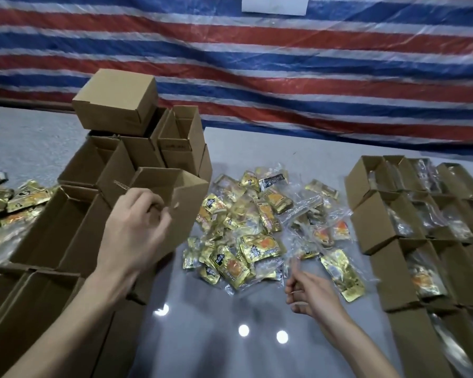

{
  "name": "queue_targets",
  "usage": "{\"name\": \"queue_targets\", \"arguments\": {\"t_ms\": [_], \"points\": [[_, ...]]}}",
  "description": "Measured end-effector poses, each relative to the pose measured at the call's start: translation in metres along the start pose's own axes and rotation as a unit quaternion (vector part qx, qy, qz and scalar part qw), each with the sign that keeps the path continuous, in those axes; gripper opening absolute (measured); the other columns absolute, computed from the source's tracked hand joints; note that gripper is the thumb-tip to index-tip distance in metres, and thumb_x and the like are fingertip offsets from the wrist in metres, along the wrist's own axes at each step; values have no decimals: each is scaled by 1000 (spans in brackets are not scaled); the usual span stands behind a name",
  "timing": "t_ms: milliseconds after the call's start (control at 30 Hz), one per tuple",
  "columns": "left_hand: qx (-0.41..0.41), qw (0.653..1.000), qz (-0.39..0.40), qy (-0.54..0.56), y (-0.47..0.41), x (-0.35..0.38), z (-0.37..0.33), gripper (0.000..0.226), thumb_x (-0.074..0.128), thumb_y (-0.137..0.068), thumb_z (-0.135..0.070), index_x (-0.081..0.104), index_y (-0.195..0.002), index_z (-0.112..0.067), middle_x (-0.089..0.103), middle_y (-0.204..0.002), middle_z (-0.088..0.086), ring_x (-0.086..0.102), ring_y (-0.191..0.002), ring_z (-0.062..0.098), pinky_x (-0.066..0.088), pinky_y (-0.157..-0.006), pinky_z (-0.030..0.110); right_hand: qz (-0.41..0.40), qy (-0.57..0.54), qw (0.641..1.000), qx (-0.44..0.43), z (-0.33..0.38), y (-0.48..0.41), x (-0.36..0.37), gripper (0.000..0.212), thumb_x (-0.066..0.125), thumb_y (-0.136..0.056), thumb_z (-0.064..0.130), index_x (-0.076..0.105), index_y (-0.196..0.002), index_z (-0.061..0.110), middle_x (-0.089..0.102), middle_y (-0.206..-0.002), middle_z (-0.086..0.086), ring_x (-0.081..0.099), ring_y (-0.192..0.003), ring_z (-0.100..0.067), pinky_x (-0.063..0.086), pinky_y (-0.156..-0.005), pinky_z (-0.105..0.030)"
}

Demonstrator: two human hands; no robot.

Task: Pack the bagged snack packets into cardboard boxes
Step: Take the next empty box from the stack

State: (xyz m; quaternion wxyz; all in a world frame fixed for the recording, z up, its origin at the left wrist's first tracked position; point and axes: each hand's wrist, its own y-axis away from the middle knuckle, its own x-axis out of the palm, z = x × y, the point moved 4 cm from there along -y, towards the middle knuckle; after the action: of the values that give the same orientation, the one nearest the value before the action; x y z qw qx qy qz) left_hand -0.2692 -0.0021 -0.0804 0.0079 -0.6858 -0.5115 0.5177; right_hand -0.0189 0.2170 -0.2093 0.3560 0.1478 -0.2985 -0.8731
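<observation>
1. My left hand point(137, 225): fingers curled over the near wall of an open box point(189, 214), gripping it. The box is tilted, its mouth facing up and away from me, at the right edge of the stack on my left.
2. My right hand point(311, 293): fingers curled, thumb raised, at the near edge of the pile. It is blurred, so I cannot tell whether it pinches a bag or holds nothing.
3. Snack packets point(243, 227): gold packets sealed in clear bags, one loose heap lying mid-table, beyond my right hand and just right of the held box.
4. Empty boxes point(74, 214): brown cardboard, open-topped, packed in rows and stacked on my left.
5. Closed box point(115, 102): sits on top of that stack, slightly askew.
6. Filled boxes point(380, 222): rows on my right, tops open, clear bags showing inside.
7. Second heap point(17, 200): more gold packets at far left, beyond the empty boxes.
8. Table point(216, 350): grey, glossy, with three bright light spots near me.
9. Striped tarp point(257, 64): red, white and blue, hanging behind the table.
10. White sheet point(275, 5): on the tarp at the top edge.
</observation>
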Motion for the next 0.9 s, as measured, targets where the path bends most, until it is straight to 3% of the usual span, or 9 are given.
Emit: {"name": "queue_targets", "arguments": {"t_ms": [100, 167, 300, 400, 467, 533, 633, 733, 900], "points": [[79, 993, 42, 82, 38, 1, -26, 23, 70, -85, -26, 64, -78, -4, 62, -91, 4, 59, -84, 16, 49, -78, 25, -34, -13, 999, 4, -4, 1, 2, 48, 61, -86, 59, 69, -106, 16, 75, -100, -4, 73, -84, -20, 58, -60, -35], [59, 982, 72, 165, 65, 14, -31, 28, 70, -84, -31, 59, -71, -9, 62, -87, -2, 60, -80, 10, 48, -74, 19, -55, -27, 998, 9, -7, 0, 1, 63, 56, -74, 73, 66, -114, 25, 72, -110, 0, 70, -99, -22, 60, -65, -40], [-15, 948, 138, 286, 125, 59, -34, 26, 78, -79, -20, 57, -66, -12, 64, -79, -8, 64, -75, 12, 51, -67, 28, -53, -6, 998, 42, -20, 4, 1, 70, 60, -61, 75, 66, -111, 26, 70, -105, 4, 68, -99, -24, 61, -65, -41], [-64, 927, 158, 335, 159, 86, -22, 28, 74, -78, -21, 55, -60, -12, 64, -78, -10, 64, -72, 12, 49, -66, 23, -93, 52, 992, 61, -39, 5, -12, 59, 65, -64, 73, 67, -99, 25, 72, -97, 2, 68, -94, -20, 58, -72, -42], [-89, 916, 172, 352, 176, 99, -15, 29, 72, -77, -19, 52, -57, -13, 65, -77, -11, 65, -71, 13, 47, -67, 21, -118, 62, 988, 78, -54, 1, -23, 42, 68, -78, 64, 68, -91, 23, 71, -92, 5, 67, -89, -17, 55, -70, -38], [-112, 905, 198, 359, 192, 112, -10, 31, 74, -75, -15, 50, -56, -13, 66, -74, -9, 64, -68, 12, 47, -66, 20, -137, 101, 982, 83, -72, -5, -35, 25, 68, -92, 37, 69, -82, 14, 73, -85, -3, 65, -79, -18, 55, -64, -38], [-150, 888, 269, 342, 213, 133, -3, 36, 77, -77, -8, 51, -54, -18, 64, -66, -8, 60, -62, 10, 46, -62, 22, -170, 213, 959, 84, -98, -12, -51, 24, 57, -92, 5, 66, -70, 4, 66, -72, -16, 63, -74, -33, 59, -74, -53], [-201, 866, 351, 295, 231, 149, 4, 35, 75, -86, -18, 55, -58, -26, 54, -55, -11, 45, -53, 1, 38, -56, 22, -186, 242, 947, 105, -115, -9, -58, 19, 55, -87, 3, 68, -73, 0, 70, -76, -19, 67, -84, -39, 56, -78, -47], [-290, 851, 317, 302, 223, 167, 13, 20, 71, -90, -16, 59, -74, -19, 41, -45, -9, 36, -47, 1, 30, -49, 18, -187, 249, 944, 114, -124, -3, -56, 14, 59, -86, 8, 69, -77, 4, 73, -78, -10, 68, -84, -31, 54, -74, -36]]}}
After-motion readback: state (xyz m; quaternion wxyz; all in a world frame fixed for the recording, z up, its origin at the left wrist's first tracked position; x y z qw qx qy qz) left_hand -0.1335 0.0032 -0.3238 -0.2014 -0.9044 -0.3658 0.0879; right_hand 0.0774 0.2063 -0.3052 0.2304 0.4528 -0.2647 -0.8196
